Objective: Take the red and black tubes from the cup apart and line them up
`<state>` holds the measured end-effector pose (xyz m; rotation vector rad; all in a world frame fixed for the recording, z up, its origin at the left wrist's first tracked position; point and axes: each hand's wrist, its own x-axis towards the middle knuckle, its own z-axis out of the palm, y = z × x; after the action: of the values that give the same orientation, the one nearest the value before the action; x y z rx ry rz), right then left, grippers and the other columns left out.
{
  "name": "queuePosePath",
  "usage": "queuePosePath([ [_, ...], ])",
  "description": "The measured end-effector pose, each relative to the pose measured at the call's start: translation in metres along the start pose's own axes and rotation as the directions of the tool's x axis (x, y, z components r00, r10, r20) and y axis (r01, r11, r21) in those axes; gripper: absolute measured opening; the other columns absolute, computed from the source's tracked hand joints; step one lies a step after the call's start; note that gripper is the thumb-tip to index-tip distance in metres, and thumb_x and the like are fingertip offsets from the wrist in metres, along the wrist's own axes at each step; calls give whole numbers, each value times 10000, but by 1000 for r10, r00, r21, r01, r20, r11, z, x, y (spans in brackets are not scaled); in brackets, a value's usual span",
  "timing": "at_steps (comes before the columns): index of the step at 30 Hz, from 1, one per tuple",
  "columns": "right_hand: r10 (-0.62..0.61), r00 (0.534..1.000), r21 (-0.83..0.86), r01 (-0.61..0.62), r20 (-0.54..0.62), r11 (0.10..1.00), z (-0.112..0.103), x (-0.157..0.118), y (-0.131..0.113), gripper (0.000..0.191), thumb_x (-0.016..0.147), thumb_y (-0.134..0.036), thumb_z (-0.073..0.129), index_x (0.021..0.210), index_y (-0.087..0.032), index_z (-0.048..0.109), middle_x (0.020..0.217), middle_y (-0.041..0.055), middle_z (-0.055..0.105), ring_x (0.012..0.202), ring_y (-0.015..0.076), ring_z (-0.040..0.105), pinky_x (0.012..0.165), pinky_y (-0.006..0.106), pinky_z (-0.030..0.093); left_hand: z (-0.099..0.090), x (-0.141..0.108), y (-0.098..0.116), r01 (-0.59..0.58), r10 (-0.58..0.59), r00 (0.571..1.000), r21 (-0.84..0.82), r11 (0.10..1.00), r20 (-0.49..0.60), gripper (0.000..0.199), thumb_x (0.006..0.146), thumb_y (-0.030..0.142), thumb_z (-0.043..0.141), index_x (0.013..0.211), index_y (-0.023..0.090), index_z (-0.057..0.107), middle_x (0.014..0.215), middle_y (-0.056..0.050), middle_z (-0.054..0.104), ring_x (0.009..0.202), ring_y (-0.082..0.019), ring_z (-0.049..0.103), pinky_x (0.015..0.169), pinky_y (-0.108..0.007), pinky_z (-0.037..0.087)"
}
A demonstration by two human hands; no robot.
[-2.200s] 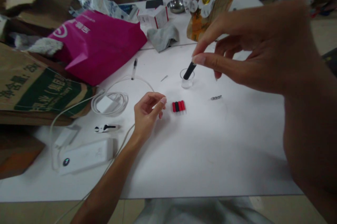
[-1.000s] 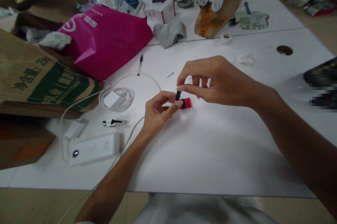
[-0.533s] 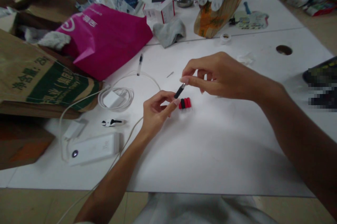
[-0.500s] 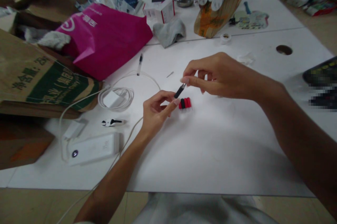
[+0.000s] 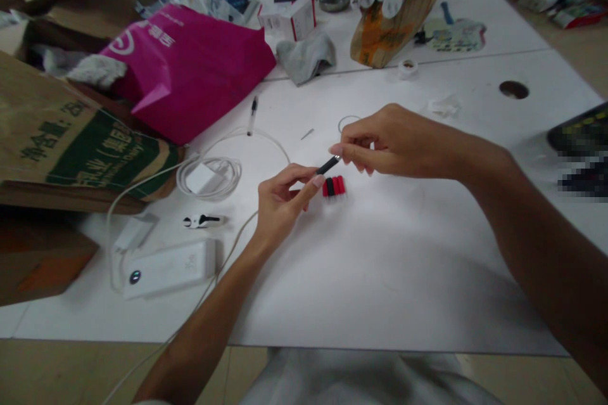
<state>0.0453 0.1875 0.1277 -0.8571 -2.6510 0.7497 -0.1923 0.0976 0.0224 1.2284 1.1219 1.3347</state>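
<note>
My left hand (image 5: 288, 199) pinches the lower end of a small black cylinder with a metal tip (image 5: 327, 166) between thumb and forefinger. At its upper end my right hand (image 5: 377, 142) is closed, thumb and fingertips on the metal tip. The cylinder is tilted, rising to the right above the table. Just below it lies a short row of red and black cylinders with thin metal ends (image 5: 335, 187). A small metal pin (image 5: 307, 134) lies beyond my left hand. Behind my right hand part of a thin ring (image 5: 349, 120) shows.
On the left are a white power bank (image 5: 171, 269), small cutters (image 5: 203, 221), a coiled white cable (image 5: 232, 180) and a pen (image 5: 252, 116). A magenta bag (image 5: 199, 69) and cardboard boxes stand farther back. A grey cloth (image 5: 306, 57) and a tape roll (image 5: 407, 68) lie at the back.
My right hand has shifted slightly right and down, and the black cylinder leans flatter than before. The thin ring now shows behind my right hand. My left hand stays in place.
</note>
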Motion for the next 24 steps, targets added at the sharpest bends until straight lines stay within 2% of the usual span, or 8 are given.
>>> queuePosePath([
  [9, -16, 1000, 7, 17, -8, 1000, 0, 0, 1, 413, 1173, -279, 610, 774, -188, 663, 702, 1, 683, 651, 132, 531, 732, 356, 327, 0, -1, 1, 12, -13, 1000, 20, 1000, 2, 248, 935, 470, 980, 932, 225, 944, 939, -74, 762, 692, -108, 586, 483, -208, 489],
  [24, -16, 999, 25, 16, -33, 1000, -2, -1, -3, 353, 1142, -244, 665, 821, -167, 790, 704, 23, 751, 645, 141, 599, 747, 349, 367, 1, -1, 4, 10, -10, 1000, 10, 1000, 22, 252, 977, 483, 937, 980, 232, 958, 942, -84, 759, 735, -129, 609, 499, -215, 493],
])
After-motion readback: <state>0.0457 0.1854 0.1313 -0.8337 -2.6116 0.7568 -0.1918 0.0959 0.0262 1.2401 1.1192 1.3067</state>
